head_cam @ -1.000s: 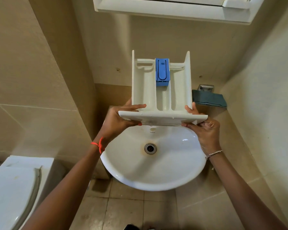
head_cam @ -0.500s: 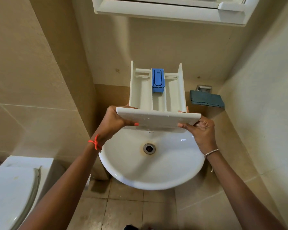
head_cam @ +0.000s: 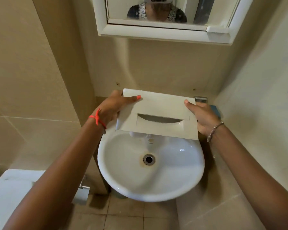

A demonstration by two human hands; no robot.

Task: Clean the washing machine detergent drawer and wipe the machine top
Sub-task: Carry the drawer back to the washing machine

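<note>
Holding the detergent drawer [head_cam: 158, 113] front-panel-up over the back rim of the white washbasin [head_cam: 150, 168], left hand [head_cam: 112, 108] and right hand [head_cam: 201, 116] fingers wrapped round its two ends. Beige tiled bathroom, mirror cabinet [head_cam: 165, 33] above, toilet [head_cam: 8, 193] bottom-left.

The detergent drawer [head_cam: 158, 113] shows a plain off-white front panel, with a grey shadowed curve in its recessed handle. The left hand [head_cam: 112, 108] has a thumbnail painted coral-orange, and a bright orange-red thread [head_cam: 97, 119] is tied at that wrist. The right wrist carries a silvery beaded bracelet [head_cam: 214, 130]. The sink [head_cam: 123, 180] is glossy white, with a brownish-yellow stain ringing its metal-grey drain [head_cam: 149, 159]. The wall tiles [head_cam: 32, 72] are beige, the mirror cabinet [head_cam: 156, 33] frame white. A blue item [head_cam: 216, 110] peeks out behind the right hand [head_cam: 201, 117].
</note>
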